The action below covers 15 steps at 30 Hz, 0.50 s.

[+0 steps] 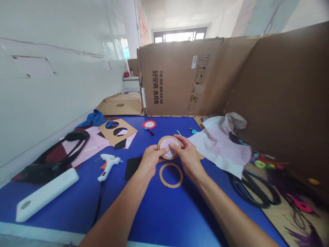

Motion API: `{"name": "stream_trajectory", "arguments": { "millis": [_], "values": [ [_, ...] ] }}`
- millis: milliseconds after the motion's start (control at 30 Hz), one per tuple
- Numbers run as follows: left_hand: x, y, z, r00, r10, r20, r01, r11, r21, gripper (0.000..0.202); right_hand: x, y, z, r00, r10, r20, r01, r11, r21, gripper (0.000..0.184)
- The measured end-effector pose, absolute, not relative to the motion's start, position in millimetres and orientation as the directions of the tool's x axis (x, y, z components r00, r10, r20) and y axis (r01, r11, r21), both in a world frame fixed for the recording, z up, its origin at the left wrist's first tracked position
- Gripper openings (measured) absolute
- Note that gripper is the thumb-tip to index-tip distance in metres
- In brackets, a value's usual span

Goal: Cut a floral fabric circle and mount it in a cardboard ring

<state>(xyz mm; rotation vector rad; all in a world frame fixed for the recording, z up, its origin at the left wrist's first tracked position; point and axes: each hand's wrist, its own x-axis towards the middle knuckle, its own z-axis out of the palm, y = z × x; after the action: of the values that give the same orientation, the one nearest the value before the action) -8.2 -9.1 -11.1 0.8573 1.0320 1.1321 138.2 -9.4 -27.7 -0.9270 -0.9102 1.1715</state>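
Observation:
My left hand (151,159) and my right hand (188,151) are both closed on a round cardboard ring with a pale, line-marked disc (168,144) in its middle. Both thumbs press on the pale face, and the other fingers go behind the rim, partly hidden. Just below, a second, bare cardboard ring (161,175) lies flat on the blue table (164,212). A black square sheet (131,167) lies left of it, partly behind my left wrist. Farther back is a red-rimmed disc (149,124) with a dark tassel.
At left are a white glue gun (108,164) with a black cord, a long white bar (48,193), a black strapped item (51,168) and a cardboard sheet with round holes (109,135). White cloth (218,142) and black cable (254,193) lie right. Large cardboard panels (180,79) stand behind.

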Motion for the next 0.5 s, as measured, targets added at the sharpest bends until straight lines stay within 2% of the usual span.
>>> {"name": "stream_trajectory", "arguments": {
  "millis": [500],
  "values": [
    [-6.2, -10.4, -8.9, 0.017, 0.98, -0.199, -0.264, 0.196, 0.944, 0.031, 138.9, -10.7, -24.3, 0.152, 0.977, 0.149, -0.296, 0.189, -0.936, 0.059]
  ]
}}
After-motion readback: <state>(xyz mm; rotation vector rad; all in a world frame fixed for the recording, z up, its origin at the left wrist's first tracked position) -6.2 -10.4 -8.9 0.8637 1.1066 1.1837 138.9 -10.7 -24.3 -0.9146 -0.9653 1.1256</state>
